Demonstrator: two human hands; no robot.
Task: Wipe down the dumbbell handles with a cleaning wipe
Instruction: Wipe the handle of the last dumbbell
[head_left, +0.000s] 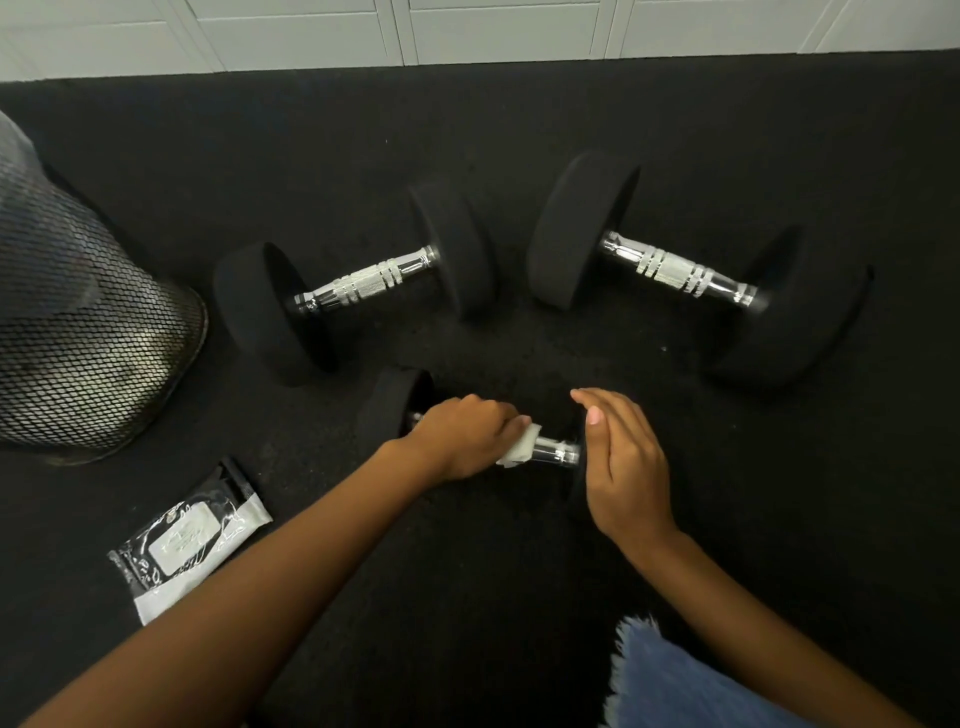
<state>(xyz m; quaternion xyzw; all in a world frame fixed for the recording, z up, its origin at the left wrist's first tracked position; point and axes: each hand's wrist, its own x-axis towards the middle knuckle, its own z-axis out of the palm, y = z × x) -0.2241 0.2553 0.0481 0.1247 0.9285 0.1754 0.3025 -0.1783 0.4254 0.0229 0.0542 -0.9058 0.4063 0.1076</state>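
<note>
Three dumbbells are lying on the black rubber floor, and only the near one is getting any attention, so the job is looking partly done at best. A mesh bin is standing at the far left.

The far-left dumbbell and the far-right dumbbell are resting well apart from both hands. Their chrome handles are shining, but whether they are already wiped cannot be told. At least one handle is mid-wipe, and possibly two more are waiting.

The near dumbbell is lying across the scene, just in front of the person. A pack of wipes is sitting on the floor to its near left, away from the hands.

The right hand is resting on the right end weight of the near dumbbell, fingers straight and close together. It is probably steadying the dumbbell against rolling.

The left hand is curling round the handle with the wipe clamped between fingers and metal. The wipe is showing as a white fold at the fingertips, on the right side of the fist. The left and middle of the handle are lying under the fist. A short bare stretch of chrome is showing between the wipe and the right hand, and that stretch seems to be next.
</note>
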